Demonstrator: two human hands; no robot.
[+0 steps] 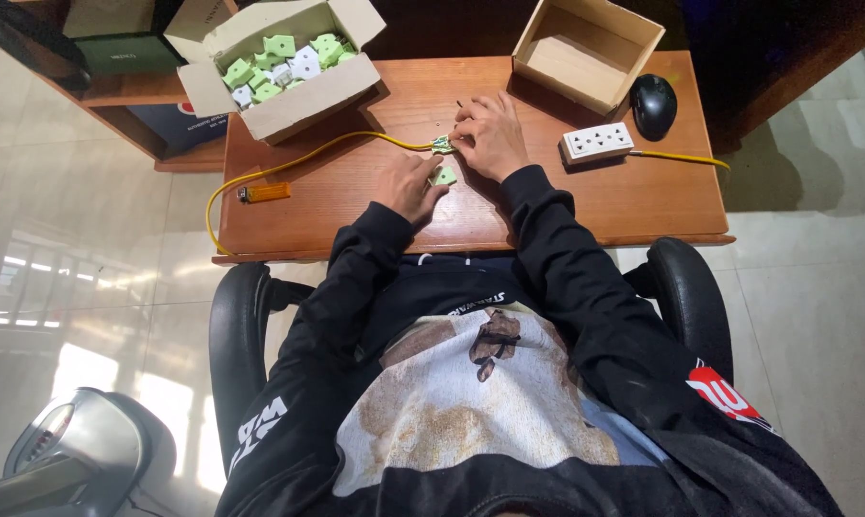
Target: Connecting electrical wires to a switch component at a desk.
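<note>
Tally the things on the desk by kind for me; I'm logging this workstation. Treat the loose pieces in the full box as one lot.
Cardboard boxes: 2 (full box, empty box)
Power strip: 1
Computer mouse: 1
Orange lighter: 1
Yellow cable: 1
Green plug pieces at the hands: 2 (right hand piece, left hand piece)
Total: 8

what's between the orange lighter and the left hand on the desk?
Head view: only bare wooden desk lies between the orange lighter and the left hand; the yellow cable passes just above that stretch.
</note>
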